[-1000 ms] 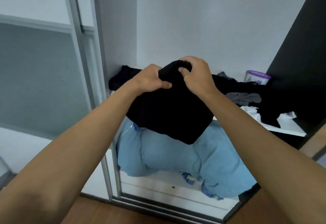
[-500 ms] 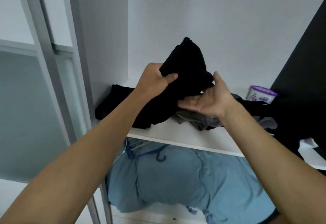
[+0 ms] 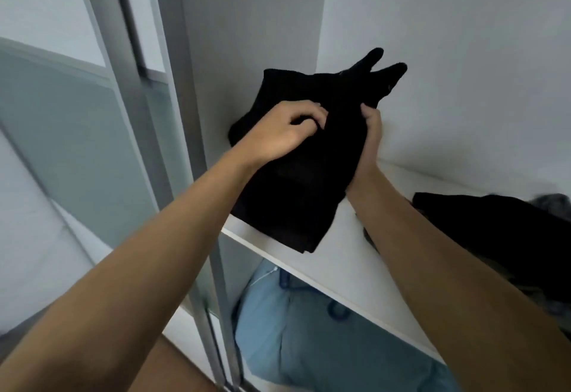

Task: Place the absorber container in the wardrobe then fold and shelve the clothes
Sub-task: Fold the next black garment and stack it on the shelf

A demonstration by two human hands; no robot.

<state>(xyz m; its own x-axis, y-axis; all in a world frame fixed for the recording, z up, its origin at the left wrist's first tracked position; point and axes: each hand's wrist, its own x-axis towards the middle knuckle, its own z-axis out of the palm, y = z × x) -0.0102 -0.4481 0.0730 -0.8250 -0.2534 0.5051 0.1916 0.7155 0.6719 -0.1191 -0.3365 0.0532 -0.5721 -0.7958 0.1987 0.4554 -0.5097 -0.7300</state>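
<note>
Two hands hold a folded black garment (image 3: 296,187) at the left end of the shelf (image 3: 343,258), its front corner overhanging. The left hand (image 3: 282,136) curls its fingers into the top, and the right hand (image 3: 369,144) clamps the side with its fingertips buried in cloth. Farther right, a dark pile (image 3: 500,231) is cut off by the forearm and the frame edge, with blue fabric (image 3: 296,336) below.

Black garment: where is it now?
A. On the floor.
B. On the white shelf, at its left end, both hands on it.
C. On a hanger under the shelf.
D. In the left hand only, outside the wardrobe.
B: the black garment lies on the white shelf by the side wall; the left hand and right hand both hold it.
</note>
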